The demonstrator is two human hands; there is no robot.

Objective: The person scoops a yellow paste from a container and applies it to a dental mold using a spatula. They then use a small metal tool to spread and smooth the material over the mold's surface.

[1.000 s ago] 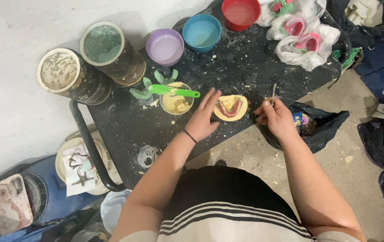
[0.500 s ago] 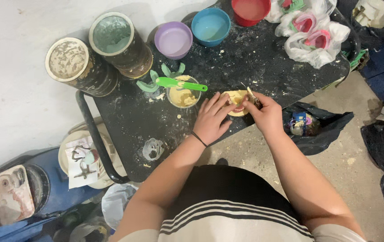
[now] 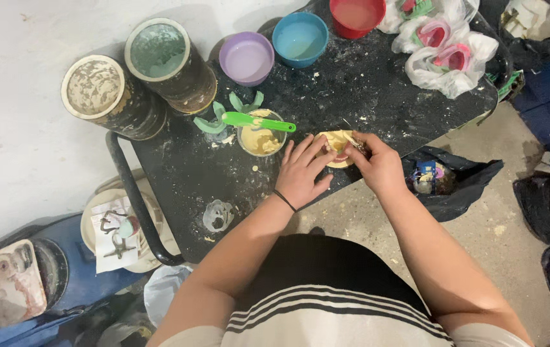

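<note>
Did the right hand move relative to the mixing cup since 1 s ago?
Yes. The right hand moved in toward the mixing cup, now over the yellow mould beside the left hand.

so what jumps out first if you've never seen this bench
Both hands, left hand and right hand, meet on a pale yellow mould at the black table's front edge. Behind it, a green spatula lies across a paste cup.

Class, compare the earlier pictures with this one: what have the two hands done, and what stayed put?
The right hand, out to the side before, has closed in on the yellow mould with its small tool. The left hand still steadies the mould. Green spatula on the cup and the bowls unchanged.
</note>
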